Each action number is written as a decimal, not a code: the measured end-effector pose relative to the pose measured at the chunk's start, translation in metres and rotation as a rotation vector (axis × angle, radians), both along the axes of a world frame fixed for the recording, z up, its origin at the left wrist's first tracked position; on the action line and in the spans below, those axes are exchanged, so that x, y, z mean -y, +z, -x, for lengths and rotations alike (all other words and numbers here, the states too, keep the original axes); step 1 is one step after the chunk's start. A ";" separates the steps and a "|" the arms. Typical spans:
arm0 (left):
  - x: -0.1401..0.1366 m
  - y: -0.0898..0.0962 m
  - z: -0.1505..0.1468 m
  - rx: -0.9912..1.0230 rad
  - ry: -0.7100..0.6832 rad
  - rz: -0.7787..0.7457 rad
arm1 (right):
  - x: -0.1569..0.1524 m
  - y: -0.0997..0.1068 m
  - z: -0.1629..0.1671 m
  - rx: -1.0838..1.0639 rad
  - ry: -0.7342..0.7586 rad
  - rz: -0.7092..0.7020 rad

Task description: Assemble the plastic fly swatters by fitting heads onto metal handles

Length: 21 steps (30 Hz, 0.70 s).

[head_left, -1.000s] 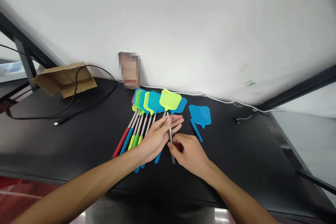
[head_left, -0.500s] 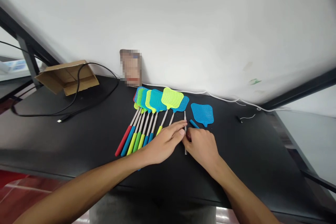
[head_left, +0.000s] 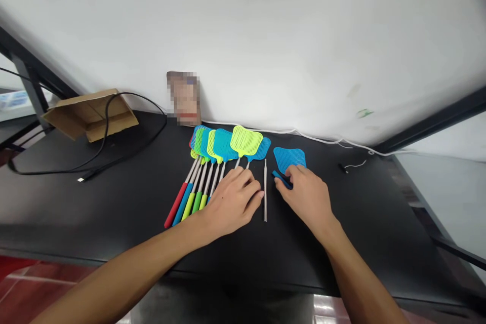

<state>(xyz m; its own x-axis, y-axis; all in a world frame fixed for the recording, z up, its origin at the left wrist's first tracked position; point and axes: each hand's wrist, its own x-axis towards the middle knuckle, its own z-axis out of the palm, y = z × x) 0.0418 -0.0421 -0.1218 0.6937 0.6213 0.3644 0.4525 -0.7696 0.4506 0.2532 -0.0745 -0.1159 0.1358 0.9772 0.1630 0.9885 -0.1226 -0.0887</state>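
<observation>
Head view showed a metal rod (head_left: 265, 192) lying loose on the bench (head_left: 360, 243) between the hands, pointing toward the back edge. Right of it, the right hand (head_left: 307, 196) bent its fingers over a blue handle (head_left: 280, 180), partly covering a separate blue swatter head (head_left: 290, 158). The left hand (head_left: 235, 200) lay across the swatters (head_left: 225, 144). Fingers hid the contact, so whether either hand gripped could not be told. The swatters overlapped, heads toward the back edge, probably to keep their handles within reach.
</observation>
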 end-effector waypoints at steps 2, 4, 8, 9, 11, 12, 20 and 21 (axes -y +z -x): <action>0.000 -0.003 -0.001 -0.065 -0.010 -0.051 | 0.000 -0.003 0.003 0.014 0.025 0.031; 0.002 -0.005 -0.001 -0.101 -0.023 -0.061 | 0.000 -0.005 0.006 0.032 0.055 0.047; 0.002 -0.002 -0.002 -0.156 -0.047 -0.040 | 0.000 -0.008 0.011 0.084 0.085 0.027; 0.001 0.000 -0.004 -0.173 -0.039 -0.035 | 0.000 -0.009 0.011 0.095 0.085 0.018; -0.002 0.005 -0.009 -0.229 -0.006 -0.041 | 0.000 -0.010 0.011 0.109 0.091 0.007; -0.004 0.007 -0.013 -0.269 0.013 -0.055 | 0.000 -0.010 0.011 0.114 0.094 0.006; -0.019 0.009 -0.045 -0.499 0.120 -0.115 | 0.000 -0.008 0.008 0.118 0.080 0.025; -0.020 0.008 -0.046 -0.504 0.126 -0.110 | 0.000 -0.008 0.007 0.117 0.080 0.024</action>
<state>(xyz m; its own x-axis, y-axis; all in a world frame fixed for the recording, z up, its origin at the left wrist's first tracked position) 0.0879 -0.0220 -0.1142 0.7224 0.6877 0.0725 0.6839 -0.7260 0.0726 0.2457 -0.0747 -0.1240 0.0385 0.9880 0.1495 0.9986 -0.0435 0.0302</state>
